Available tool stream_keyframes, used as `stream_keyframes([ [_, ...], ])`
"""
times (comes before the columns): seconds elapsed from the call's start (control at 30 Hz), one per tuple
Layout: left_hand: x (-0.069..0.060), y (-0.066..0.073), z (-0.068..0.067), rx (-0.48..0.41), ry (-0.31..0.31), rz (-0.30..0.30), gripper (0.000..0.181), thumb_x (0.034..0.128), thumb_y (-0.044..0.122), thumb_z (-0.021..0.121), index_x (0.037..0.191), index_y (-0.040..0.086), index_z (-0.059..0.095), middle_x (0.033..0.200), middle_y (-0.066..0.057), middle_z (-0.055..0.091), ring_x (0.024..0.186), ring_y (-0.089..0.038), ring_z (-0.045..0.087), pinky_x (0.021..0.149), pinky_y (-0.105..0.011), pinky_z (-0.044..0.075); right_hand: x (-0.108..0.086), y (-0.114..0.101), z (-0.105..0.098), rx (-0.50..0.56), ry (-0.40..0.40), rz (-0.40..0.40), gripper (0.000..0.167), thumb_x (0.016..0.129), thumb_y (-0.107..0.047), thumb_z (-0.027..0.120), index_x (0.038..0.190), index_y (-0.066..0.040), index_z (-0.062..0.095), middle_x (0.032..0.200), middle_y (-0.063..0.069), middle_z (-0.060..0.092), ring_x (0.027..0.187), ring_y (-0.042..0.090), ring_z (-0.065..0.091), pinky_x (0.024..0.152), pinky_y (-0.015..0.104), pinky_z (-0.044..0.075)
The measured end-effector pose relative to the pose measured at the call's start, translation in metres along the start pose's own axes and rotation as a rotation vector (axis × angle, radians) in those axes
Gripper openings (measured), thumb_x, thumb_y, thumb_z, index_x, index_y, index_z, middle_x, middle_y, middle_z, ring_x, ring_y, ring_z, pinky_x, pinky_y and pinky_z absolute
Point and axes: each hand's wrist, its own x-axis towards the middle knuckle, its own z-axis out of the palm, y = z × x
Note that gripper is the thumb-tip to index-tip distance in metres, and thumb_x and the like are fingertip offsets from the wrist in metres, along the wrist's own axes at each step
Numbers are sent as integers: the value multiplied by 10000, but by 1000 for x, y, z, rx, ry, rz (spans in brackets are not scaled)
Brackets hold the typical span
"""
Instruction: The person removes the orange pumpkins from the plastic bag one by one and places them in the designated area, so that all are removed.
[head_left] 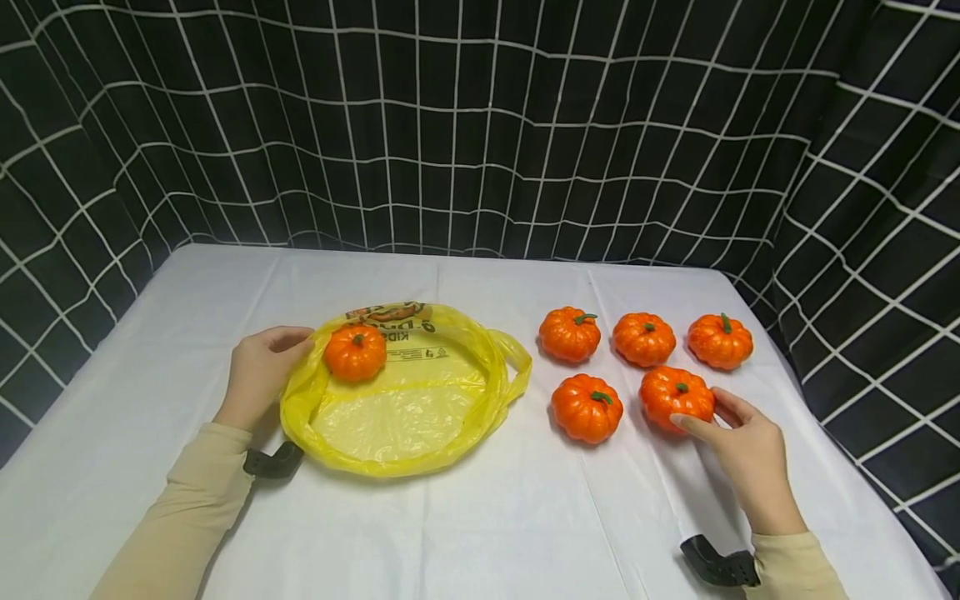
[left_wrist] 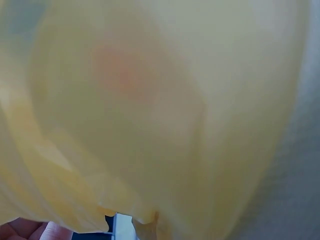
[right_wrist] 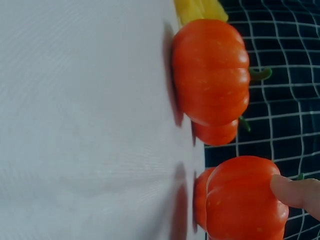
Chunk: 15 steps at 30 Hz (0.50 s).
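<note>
A yellow plastic bag (head_left: 390, 467) lies spread with its mouth facing up, and one small orange pumpkin (head_left: 356, 353) sits inside at its left. My left hand (head_left: 258, 375) grips the bag's left rim; some of its fingers are hidden behind the plastic. In the left wrist view the bag (left_wrist: 150, 150) fills most of the picture, blurred. On the right, my right hand (head_left: 753, 458) holds another orange pumpkin (head_left: 675, 398) between thumb and fingers. In the right wrist view the thumb (right_wrist: 295, 192) presses on that pumpkin (right_wrist: 245, 200), whose shadow lies apart from it on the cloth.
Beside the held pumpkin stands a pumpkin (head_left: 587, 408) with a green stem. Behind are a left pumpkin (head_left: 568, 336), a middle pumpkin (head_left: 643, 339) and a right pumpkin (head_left: 720, 342). A white cloth (head_left: 487, 542) covers the table; a black gridded curtain (head_left: 450, 125) surrounds its back and sides.
</note>
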Motion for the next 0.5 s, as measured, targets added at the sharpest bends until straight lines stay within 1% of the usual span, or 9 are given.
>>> stream_keyframes([
  [0.1,0,0,0,-1,-2,-3,357,987,231,591,1257,7,652,1296,-221,652,1273,-357,556,1073,-472,479,3,4,1,18,-11,24,825,900,-280,723,1550,-23,283,1558,237,357,1491,346,292,1227,495,259],
  [0.5,-1,1,0,1,4,-8,350,984,216,587,1257,7,651,1293,-226,652,1274,-367,554,1084,-483,472,10,8,3,25,-31,70,824,907,-275,720,1552,-22,275,1563,244,350,1477,341,319,1201,502,318],
])
